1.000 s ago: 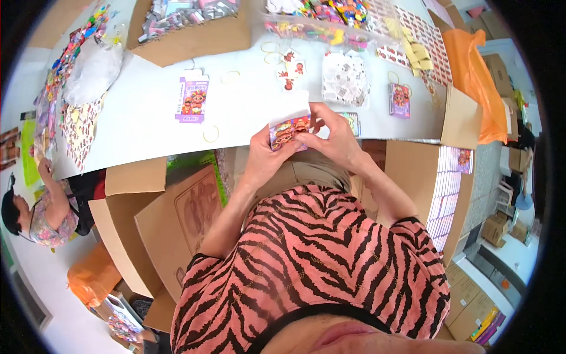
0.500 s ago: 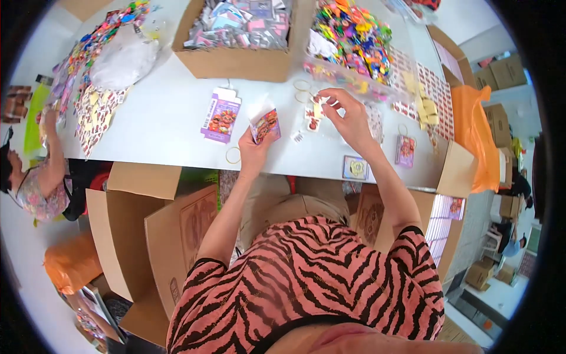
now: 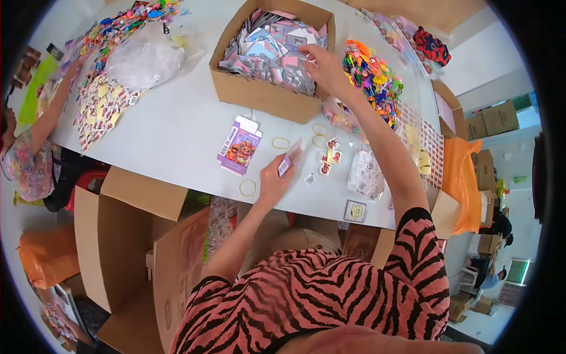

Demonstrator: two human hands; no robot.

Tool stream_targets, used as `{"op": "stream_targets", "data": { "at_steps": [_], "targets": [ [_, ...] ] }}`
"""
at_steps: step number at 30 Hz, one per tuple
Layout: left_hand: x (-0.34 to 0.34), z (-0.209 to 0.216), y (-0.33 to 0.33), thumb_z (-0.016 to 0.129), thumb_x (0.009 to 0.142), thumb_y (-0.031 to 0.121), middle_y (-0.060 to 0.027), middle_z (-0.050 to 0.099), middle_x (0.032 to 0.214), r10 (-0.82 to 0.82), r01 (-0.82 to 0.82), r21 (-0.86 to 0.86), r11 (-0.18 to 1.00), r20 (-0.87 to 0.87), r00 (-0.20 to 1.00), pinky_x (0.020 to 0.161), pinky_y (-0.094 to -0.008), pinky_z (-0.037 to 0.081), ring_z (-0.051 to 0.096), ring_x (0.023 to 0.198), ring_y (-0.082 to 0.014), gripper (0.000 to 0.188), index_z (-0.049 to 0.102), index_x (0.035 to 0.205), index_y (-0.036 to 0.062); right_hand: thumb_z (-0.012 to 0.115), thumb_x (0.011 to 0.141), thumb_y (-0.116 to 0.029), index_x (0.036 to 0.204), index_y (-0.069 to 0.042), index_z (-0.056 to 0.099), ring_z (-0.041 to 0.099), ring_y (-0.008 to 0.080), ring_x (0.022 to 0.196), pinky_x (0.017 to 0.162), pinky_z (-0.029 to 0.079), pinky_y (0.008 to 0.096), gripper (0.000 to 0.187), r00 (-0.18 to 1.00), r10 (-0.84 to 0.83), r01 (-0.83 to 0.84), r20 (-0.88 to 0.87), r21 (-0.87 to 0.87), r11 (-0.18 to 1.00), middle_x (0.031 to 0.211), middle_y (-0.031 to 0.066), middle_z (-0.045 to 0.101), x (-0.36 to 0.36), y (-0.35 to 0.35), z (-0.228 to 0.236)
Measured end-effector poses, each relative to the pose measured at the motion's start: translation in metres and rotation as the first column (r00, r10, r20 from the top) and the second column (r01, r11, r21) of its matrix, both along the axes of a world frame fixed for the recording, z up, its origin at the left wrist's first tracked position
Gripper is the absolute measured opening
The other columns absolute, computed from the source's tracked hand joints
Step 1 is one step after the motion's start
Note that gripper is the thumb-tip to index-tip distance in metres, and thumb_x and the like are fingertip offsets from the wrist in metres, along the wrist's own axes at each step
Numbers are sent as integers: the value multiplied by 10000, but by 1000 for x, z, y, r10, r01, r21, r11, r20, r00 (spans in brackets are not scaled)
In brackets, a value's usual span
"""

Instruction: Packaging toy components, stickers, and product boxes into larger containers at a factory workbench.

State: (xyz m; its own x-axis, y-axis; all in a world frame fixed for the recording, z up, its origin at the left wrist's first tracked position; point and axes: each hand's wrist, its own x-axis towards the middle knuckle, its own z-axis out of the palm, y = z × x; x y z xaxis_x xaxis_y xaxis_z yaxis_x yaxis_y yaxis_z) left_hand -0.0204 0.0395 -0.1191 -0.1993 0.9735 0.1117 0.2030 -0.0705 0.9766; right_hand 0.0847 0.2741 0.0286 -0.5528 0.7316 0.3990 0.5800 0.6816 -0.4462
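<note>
One small barcoded purple-and-white box

Packets lie in the carton, left of trinkets.

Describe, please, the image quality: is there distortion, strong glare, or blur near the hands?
Head view: fisheye distortion, with dark corners around a curved picture rim; head view: bright, diffuse light on the white table, no harsh glare there; head view: the carton in the left hand looks hazy at its upper end, the right hand fairly clear.
</note>
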Motion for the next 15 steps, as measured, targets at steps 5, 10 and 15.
{"op": "stream_targets", "data": {
  "at_steps": [5,10,15],
  "targets": [
    [5,4,3,658,780,78,-176,649,868,-3,-1,43,999,112,994,667,-349,513,655,787,-315,289,597,1054,10,633,761,-169,1215,-43,479,567,364,1020,882,457,407,496,957,-124,121,261,28,992,1143,220,566,6,78,-27],
    [4,6,3,674,780,84,-157,658,845,14,-25,123,992,88,996,665,-312,506,663,749,-243,294,600,1050,-4,726,697,-248,1339,-34,369,486,336,1171,985,393,383,765,896,-53,54,441,11,998,1292,221,477,-2,120,-35],
    [2,6,3,645,770,29,-163,645,938,-22,6,136,991,117,993,700,-325,514,654,834,-297,290,598,1055,8,768,639,-299,1349,-43,365,437,351,1209,1001,378,375,856,838,-67,80,541,0,997,1335,220,425,-1,136,-46]
  ]
}}
